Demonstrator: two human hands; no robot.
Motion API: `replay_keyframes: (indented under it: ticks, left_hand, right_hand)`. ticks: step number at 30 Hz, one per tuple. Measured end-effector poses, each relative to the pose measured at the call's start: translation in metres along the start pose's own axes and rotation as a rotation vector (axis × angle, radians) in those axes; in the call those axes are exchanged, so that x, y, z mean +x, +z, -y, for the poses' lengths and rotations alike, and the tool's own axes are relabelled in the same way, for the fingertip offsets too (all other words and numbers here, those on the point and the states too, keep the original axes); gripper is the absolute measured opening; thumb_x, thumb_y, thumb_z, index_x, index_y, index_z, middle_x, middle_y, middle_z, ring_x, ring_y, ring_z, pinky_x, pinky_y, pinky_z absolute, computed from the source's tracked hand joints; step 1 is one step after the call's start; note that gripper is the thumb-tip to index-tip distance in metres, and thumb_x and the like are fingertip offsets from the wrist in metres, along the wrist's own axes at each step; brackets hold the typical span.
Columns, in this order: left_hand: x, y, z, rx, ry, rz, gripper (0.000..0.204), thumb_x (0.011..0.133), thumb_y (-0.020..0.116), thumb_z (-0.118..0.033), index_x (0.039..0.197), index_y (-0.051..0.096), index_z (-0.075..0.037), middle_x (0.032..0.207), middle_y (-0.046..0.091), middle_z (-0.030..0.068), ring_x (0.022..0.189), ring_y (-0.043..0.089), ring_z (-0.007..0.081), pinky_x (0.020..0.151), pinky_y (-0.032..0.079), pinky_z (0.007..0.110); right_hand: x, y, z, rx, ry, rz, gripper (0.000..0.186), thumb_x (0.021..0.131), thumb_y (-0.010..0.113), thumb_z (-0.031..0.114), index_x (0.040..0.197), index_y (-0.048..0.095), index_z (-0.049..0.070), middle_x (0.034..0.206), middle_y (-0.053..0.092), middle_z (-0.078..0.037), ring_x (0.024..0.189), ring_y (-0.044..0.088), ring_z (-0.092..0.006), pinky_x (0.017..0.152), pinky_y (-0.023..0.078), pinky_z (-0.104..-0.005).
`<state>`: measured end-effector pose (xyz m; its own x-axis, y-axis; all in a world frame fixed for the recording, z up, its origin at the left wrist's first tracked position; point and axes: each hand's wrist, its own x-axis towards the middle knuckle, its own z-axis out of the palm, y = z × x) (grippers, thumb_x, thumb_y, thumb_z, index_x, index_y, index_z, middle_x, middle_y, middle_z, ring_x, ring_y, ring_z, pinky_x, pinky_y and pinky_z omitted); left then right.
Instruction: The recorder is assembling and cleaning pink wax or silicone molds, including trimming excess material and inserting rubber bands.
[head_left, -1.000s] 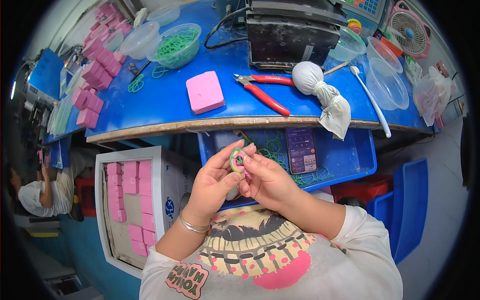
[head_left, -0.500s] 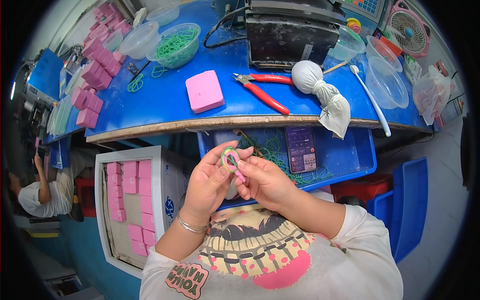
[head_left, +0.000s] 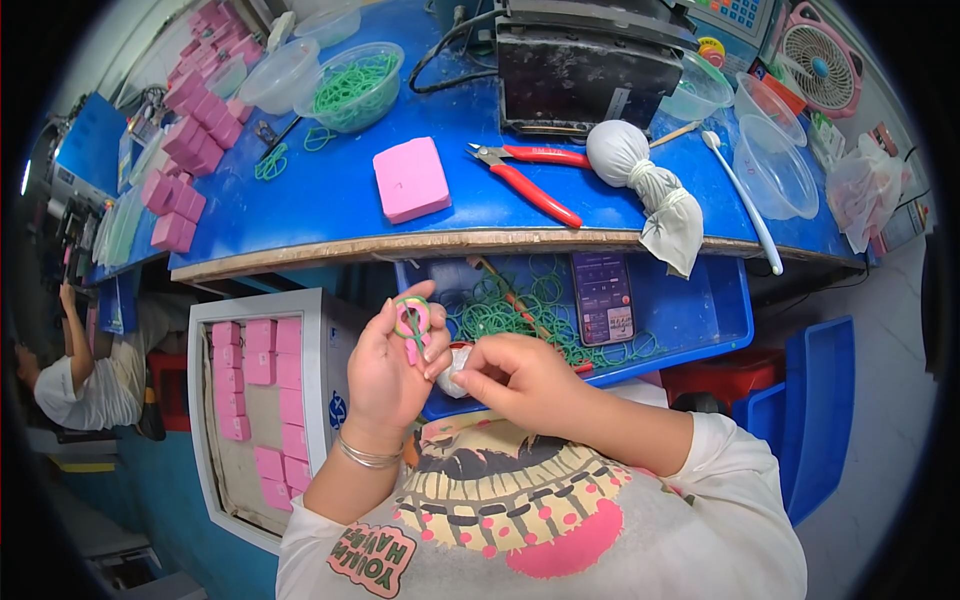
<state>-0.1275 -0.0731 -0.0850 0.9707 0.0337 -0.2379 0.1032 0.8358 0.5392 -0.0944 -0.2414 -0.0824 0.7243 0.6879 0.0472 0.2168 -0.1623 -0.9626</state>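
Note:
My left hand (head_left: 393,360), raised over the front of the blue drawer (head_left: 690,345), is closed on a small pink ring-shaped piece (head_left: 403,327) edged with green. The green looks like a band around the ring, and the pink tail end points down into my fingers. Beside it, my right hand (head_left: 520,378) has its fingers curled and pressed together at a small white round pouch (head_left: 456,374). Thumb and forefinger appear to pinch the pouch's right side; the fingers partly hide it. Many loose green rubber bands (head_left: 492,316) lie behind my hands in the drawer.
A phone (head_left: 603,300) rests in the drawer. On the blue bench are a pink block (head_left: 411,180), red-handled cutters (head_left: 538,193), a tied white cloth bag (head_left: 640,175), a brush (head_left: 742,200) and a bowl of green bands (head_left: 352,95). A tray (head_left: 240,400) of pink blocks stands left.
My hands have parted. The right hand let go of the pink ring piece and moved down to the white pouch, while the left hand keeps the piece and has shifted left.

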Motion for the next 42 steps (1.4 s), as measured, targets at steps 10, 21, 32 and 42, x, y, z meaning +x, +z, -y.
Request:
replay_keyframes:
  ticks: [10, 21, 32, 42]
  left_hand:
    - [-0.004, 0.001, 0.000, 0.191, -0.158, 0.002, 0.052, 0.098, 0.026, -0.037, 0.106, 0.051, 0.007, 0.065, 0.050, 0.0075, 0.044, 0.032, 0.0068, 0.039, 0.024, 0.020]
    - [-0.007, 0.011, 0.006, 0.024, -0.261, 0.212, 0.052, 0.098, 0.021, -0.035, 0.125, 0.040, 0.006, 0.081, 0.055, 0.0102, 0.056, 0.038, 0.0106, 0.049, 0.032, 0.023]
    - [-0.014, 0.017, 0.006, -0.028, -0.284, 0.284, 0.052, 0.099, 0.019, -0.032, 0.131, 0.035, 0.007, 0.087, 0.054, 0.0145, 0.058, 0.036, 0.0108, 0.047, 0.030, 0.021]
    - [-0.018, 0.020, 0.003, 0.102, -0.194, 0.149, 0.031, 0.098, 0.032, -0.033, 0.099, 0.050, -0.008, 0.064, 0.052, 0.0130, 0.044, 0.035, 0.0095, 0.041, 0.029, 0.022]
  right_hand:
    - [0.008, -0.017, -0.002, -0.440, -0.406, -0.292, 0.015, 0.075, 0.067, 0.014, 0.074, 0.057, 0.003, 0.066, 0.053, -0.011, 0.059, 0.053, -0.0269, 0.053, 0.042, -0.0352]
    - [0.055, -0.081, 0.007, -1.089, -0.349, -0.578, 0.024, 0.070, 0.070, 0.017, 0.084, 0.055, 0.004, 0.079, 0.052, -0.009, 0.073, 0.055, -0.0262, 0.060, 0.046, -0.0361]
    - [0.058, -0.078, 0.011, -1.210, -0.214, -0.523, 0.028, 0.077, 0.063, 0.026, 0.063, 0.051, 0.005, 0.055, 0.053, -0.011, 0.051, 0.055, -0.0271, 0.046, 0.043, -0.0390]
    - [0.023, -0.084, 0.005, 0.091, -0.587, -0.577, 0.031, 0.092, 0.049, 0.029, 0.085, 0.057, 0.001, 0.112, 0.049, -0.016, 0.101, 0.048, -0.0193, 0.069, 0.045, -0.0223]
